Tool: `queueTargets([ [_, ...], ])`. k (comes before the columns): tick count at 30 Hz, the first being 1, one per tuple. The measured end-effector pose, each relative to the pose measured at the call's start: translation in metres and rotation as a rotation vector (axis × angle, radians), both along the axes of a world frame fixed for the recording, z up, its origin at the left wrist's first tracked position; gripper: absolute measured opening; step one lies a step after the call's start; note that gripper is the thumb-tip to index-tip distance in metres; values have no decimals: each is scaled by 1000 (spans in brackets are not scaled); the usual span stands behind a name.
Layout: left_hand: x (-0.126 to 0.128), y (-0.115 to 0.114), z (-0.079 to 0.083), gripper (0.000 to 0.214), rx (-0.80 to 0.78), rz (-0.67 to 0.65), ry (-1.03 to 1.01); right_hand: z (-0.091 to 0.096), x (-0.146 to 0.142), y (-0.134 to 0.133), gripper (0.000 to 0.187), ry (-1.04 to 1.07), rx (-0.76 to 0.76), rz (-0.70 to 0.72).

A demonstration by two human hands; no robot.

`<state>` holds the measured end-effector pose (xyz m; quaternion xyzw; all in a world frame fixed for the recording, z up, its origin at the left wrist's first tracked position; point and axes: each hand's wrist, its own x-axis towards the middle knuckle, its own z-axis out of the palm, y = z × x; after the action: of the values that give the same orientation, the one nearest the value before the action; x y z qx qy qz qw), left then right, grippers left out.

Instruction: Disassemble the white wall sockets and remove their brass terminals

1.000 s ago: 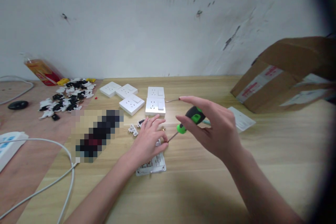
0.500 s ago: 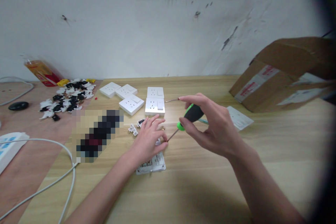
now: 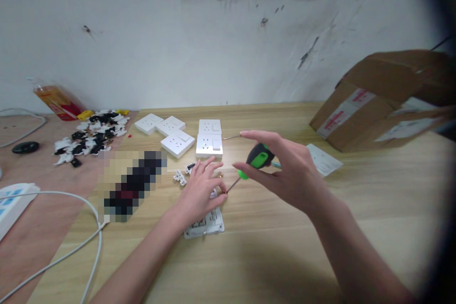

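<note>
Right hand (image 3: 287, 175) is pinching green-black screwdriver (image 3: 258, 157) w/ fingertips, tip near left hand (image 3: 199, 190), which is cupping socket plate (image 3: 205, 224) on surface (image 3: 270, 247), grip unclear; white sockets (image 3: 209, 146) are lying just beyond.

A pixelated patch (image 3: 133, 186) blurs whatever lies on the table (image 3: 285, 256), my left hand (image 3: 199, 190) hides much of the socket plate (image 3: 204, 223), the cardboard box (image 3: 377, 104) runs off the right edge, and the tiny bits (image 3: 221, 175) beside that hand are too small to tell.
</note>
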<state>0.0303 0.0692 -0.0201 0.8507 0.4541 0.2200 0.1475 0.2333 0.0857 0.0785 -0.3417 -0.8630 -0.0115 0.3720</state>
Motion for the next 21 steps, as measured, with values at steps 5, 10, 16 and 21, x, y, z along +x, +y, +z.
queueTargets([
  [5, 0, 0, 1, 5, -1, -1, -2, 4, 0, 0, 59, 18, -126, 121],
  [10, 1, 0, 2, 4, -1, -4, -12, 1, -3, 0, 51, 50, -28, 50],
  [16, 1, 0, 1, 3, 8, 1, -13, -1, -7, 2, 45, 31, 95, 18],
  [21, 0, 0, 1, 2, 20, -4, -12, 2, -5, -1, 62, 40, -42, 94],
])
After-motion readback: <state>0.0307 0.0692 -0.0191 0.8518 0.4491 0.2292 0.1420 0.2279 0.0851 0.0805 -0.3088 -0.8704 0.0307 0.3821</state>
